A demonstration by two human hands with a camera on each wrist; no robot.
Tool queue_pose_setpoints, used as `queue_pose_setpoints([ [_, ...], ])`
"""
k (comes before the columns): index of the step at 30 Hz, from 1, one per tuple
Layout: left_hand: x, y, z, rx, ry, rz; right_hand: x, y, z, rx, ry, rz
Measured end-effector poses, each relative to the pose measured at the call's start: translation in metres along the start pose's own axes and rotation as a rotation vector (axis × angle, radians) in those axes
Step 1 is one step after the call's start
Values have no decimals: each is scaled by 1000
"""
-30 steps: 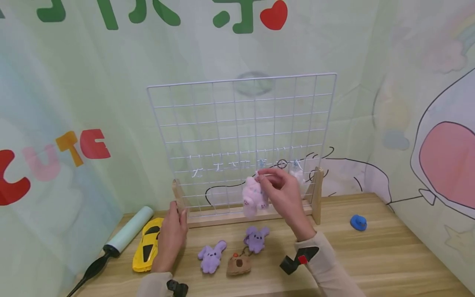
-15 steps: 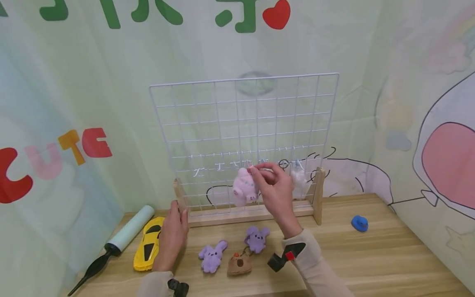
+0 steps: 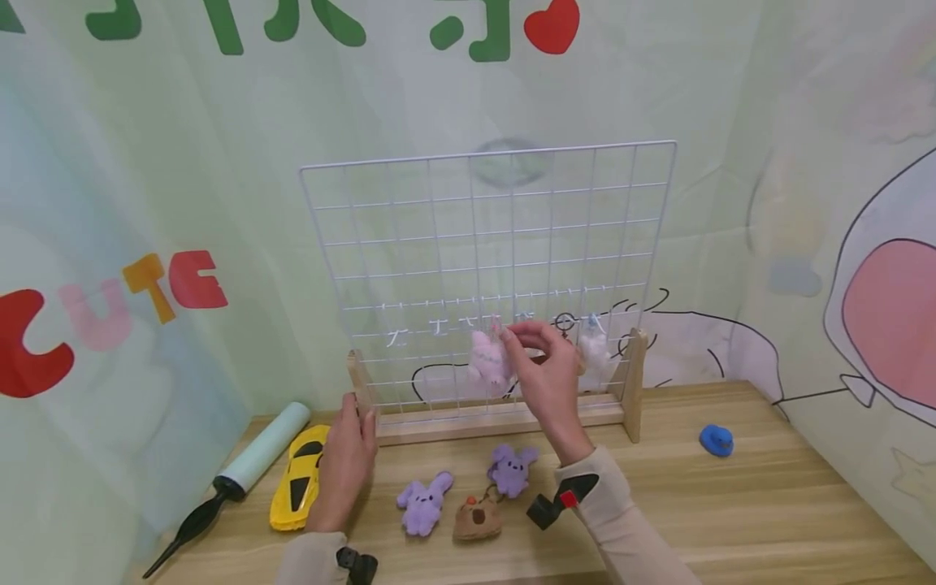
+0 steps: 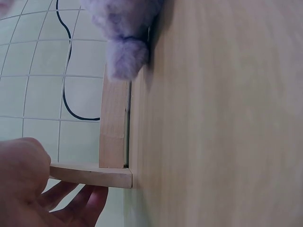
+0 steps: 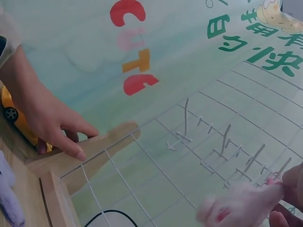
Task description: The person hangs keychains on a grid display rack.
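Observation:
My right hand (image 3: 548, 378) pinches the top of a pink plush keychain (image 3: 486, 361) in front of a white wire grid rack (image 3: 488, 154). In the right wrist view the pink plush (image 5: 241, 203) is close to the rack's white hooks (image 5: 225, 139); whether its loop is on a hook I cannot tell. At the rack's left end my left hand (image 3: 347, 459) grips the wooden side support (image 4: 92, 175), thumb on one side and fingers on the other.
A white plush (image 3: 594, 345) hangs at the rack's right. Two purple plush toys (image 3: 421, 505) (image 3: 512, 470) and a brown plush (image 3: 478, 520) lie in front. Left are a yellow toy car (image 3: 298, 479) and a pale green pump (image 3: 265, 445); right, a blue toy duck (image 3: 717, 439).
My right hand has moved left with the pink plush, which has turned and come up to the hooks. My left hand stays on the wooden support.

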State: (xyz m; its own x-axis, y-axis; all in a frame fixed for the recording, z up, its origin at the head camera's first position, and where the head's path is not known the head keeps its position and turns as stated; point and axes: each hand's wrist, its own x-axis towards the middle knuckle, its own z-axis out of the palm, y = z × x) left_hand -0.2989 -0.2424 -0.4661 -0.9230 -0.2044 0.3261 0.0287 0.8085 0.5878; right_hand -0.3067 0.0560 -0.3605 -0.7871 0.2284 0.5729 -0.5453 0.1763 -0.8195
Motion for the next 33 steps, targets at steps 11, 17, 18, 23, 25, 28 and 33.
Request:
queue_pose_setpoints([
  [11, 0, 0, 1, -14, 0, 3, -5, 7, -16, -80, -35, -67],
  [17, -1, 1, 0, -18, -3, -3, -13, 19, -33, -128, -64, -114],
  [18, -1, 1, 0, -16, -4, -3, -15, 21, -36, -131, -74, -118],
  [23, -1, 1, 0, -5, -5, -5, -26, 33, -50, -153, -157, -91],
  [25, -1, 1, 0, -6, -8, -6, -32, 39, -55, -175, -205, -76],
  [28, -1, 1, 0, -7, -10, -5, -42, 50, -61, -225, -286, -53],
  [33, -1, 1, 0, 0, -4, 1, -51, 76, -64, -289, -468, 17],
])
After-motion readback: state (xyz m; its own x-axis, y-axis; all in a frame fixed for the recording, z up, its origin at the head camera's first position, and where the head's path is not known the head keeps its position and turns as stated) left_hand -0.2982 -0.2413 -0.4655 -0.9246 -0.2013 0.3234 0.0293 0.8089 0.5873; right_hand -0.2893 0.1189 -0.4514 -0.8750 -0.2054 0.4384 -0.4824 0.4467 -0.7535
